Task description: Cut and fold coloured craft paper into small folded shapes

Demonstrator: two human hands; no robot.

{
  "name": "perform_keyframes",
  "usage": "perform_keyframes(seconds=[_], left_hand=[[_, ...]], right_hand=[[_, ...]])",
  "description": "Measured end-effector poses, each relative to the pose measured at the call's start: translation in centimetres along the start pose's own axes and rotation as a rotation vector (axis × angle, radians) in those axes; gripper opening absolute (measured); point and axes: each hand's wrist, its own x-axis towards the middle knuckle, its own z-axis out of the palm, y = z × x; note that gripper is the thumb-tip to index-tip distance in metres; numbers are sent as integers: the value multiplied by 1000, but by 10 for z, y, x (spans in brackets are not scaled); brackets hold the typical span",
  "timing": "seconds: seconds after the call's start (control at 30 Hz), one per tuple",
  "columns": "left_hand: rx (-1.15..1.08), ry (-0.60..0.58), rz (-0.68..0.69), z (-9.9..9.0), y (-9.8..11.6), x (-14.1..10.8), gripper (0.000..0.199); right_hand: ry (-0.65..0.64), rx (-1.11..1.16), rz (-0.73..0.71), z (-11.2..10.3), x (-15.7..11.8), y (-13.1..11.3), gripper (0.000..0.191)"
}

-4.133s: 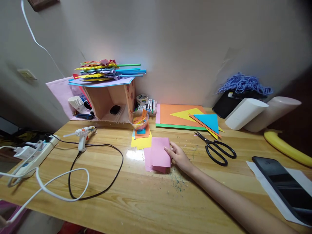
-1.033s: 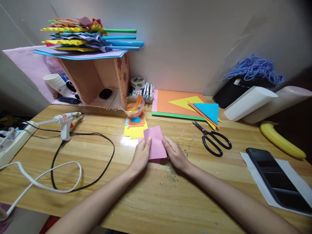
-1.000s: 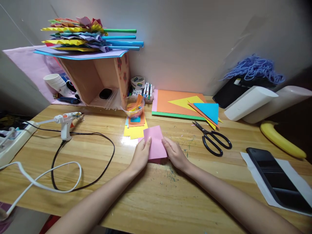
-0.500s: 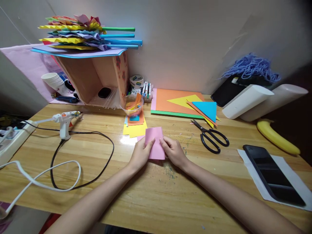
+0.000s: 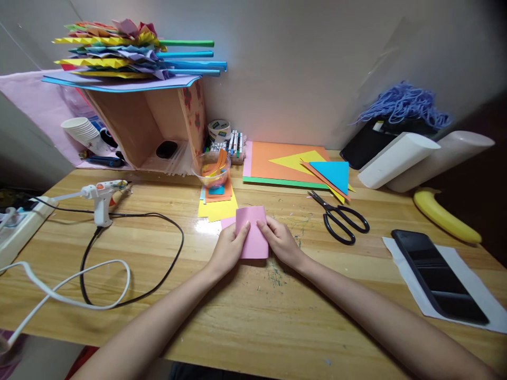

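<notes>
A pink paper (image 5: 252,240) is held upright between both hands above the wooden table. My left hand (image 5: 230,247) grips its left edge, thumb on the front face and the other fingers behind it. On the right edge my right hand (image 5: 280,240) pinches the same paper, its thumb also on the front. The fingers behind the paper are hidden. Just beyond it lie yellow sheets (image 5: 216,211) with smaller orange and blue pieces. Black-handled scissors (image 5: 339,216) lie open to the right of my right hand.
A glue gun (image 5: 102,203) with looping cables lies at left. Behind are a box (image 5: 193,124), a clear bowl (image 5: 212,178) of paper strips and coloured sheets (image 5: 259,163). At right are a phone (image 5: 439,277), a banana (image 5: 446,216) and white rolls (image 5: 398,161).
The view has shifted slightly, so the surroundings sit a little further left and higher. My right thumb has slid slightly left on the pink paper, which both hands still hold.
</notes>
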Motion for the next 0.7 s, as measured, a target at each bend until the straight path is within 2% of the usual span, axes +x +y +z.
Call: perform_keyframes(seconds=[0.23, 0.57, 0.7], left_hand=[[-40, -14, -19, 3, -1, -2, 37], [-26, 33, -24, 0, 1, 0, 39], [-58, 67, -37, -6, 2, 4, 41]], right_hand=[[16, -57, 39, 2, -1, 0, 37], [20, -33, 43, 2, -2, 1, 43], [-39, -10, 45, 1, -3, 0, 48]])
